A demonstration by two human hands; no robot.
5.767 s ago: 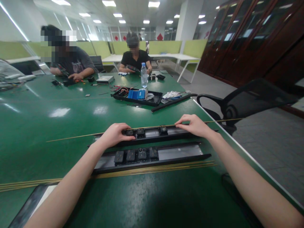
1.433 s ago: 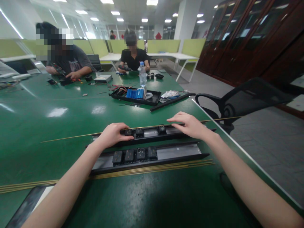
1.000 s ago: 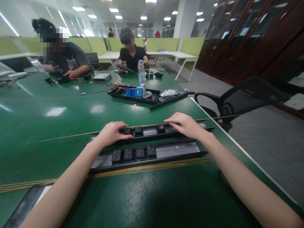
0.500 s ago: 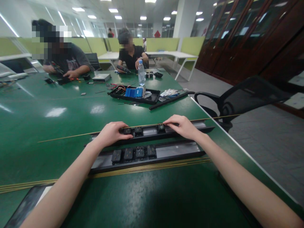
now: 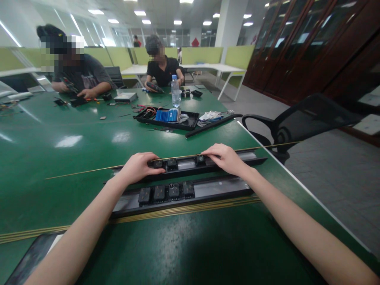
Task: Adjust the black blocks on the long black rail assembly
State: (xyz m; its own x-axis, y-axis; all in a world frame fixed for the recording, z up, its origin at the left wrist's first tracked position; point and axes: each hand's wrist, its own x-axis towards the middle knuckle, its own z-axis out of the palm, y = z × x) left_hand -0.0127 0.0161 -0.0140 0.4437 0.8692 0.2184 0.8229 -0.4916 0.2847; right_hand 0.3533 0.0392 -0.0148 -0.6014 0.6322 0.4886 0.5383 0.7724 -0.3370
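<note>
Brass-coloured, the thin rod [image 5: 184, 156] lies along the far black channel [image 5: 196, 171], its length running left to right. I see the right hand [image 5: 223, 156] pinching it; further left, the left hand [image 5: 138, 166] grips a dark block [image 5: 158, 164] beside it.

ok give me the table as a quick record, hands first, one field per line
left hand: over far channel, beside its leftmost visible block
right hand: pinching rod near the rightmost block
rod: gold, runs past both ends of far channel
far channel: three blocks visible
near channel: four blocks, in a row
spare rods: bundle in front of near channel
tray: holds blue pack, beyond both channels
</note>
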